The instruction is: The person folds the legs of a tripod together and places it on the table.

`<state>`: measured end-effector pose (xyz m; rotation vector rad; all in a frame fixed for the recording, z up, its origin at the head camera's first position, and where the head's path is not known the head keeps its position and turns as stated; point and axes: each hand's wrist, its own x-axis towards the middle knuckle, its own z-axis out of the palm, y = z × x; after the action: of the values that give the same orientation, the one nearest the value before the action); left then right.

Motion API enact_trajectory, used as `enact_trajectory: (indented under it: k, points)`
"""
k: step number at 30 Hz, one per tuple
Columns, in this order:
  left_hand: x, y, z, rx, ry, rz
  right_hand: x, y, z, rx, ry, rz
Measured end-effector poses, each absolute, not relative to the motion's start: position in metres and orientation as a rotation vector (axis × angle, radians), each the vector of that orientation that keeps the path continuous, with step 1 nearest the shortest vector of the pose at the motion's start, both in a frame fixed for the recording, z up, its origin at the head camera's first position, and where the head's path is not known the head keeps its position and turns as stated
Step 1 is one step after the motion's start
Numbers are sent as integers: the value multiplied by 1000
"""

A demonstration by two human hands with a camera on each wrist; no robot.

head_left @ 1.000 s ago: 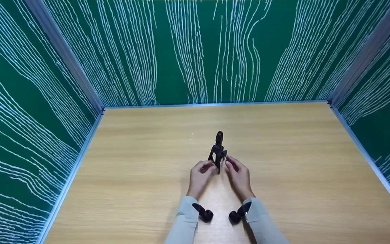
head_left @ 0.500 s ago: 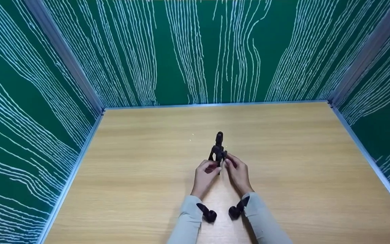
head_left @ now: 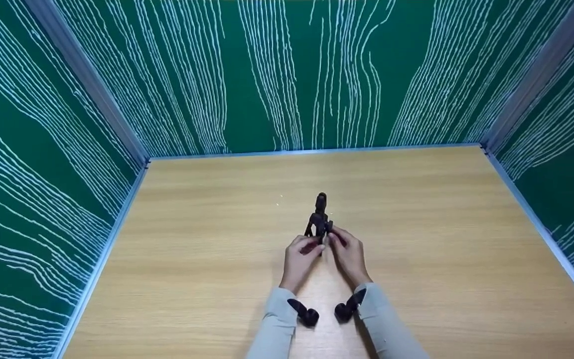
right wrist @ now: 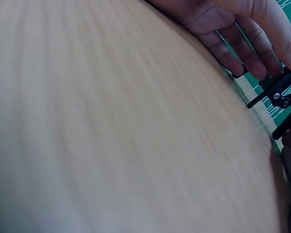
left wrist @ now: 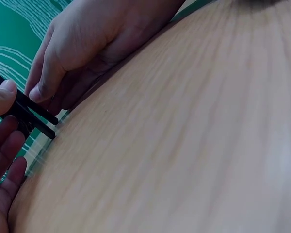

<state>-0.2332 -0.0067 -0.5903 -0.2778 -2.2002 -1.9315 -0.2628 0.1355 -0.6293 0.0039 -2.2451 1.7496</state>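
Observation:
A small black tripod (head_left: 320, 203) stands upright near the middle of the table, its slim legs (right wrist: 266, 92) spread and joined by a screwed hinge. My left hand (head_left: 299, 263) pinches it low on the near side, thumb across a leg. My right hand (head_left: 351, 257) holds it from the right between thumb and forefinger. In the left wrist view, two leg ends (left wrist: 48, 125) come down between the right hand (left wrist: 94, 36) and the left thumb. The other right fingers hang loosely below the thumb in the right wrist view. The fingers hide part of the legs.
The wooden table (head_left: 207, 239) is bounded by green walls (head_left: 262, 134) with white wavy lines at the back and both sides. Grey posts (head_left: 92, 85) mark the corners. Black wrist cameras (head_left: 307, 315) stick out from both sleeves, near each other.
My left hand has moved right and taken hold of the tripod's near leg. My right hand has shifted slightly forward against it. The tripod has stayed in place; the head view has tilted slightly.

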Motion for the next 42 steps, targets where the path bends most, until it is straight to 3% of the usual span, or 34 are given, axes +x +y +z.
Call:
enact_trajectory:
  k: [24, 33, 42]
  points:
    - [-236, -9, -594, -203, -2128, -2114, -259, 134, -630, -21, -2170, 1718]
    - [-246, -8, -615, -174, -2160, -2092, -242, 128, -597, 33, -2172, 1646]
    - [-252, -11, -627, -174, -2138, -2100, -239, 127, -594, -25, -2171, 1688]
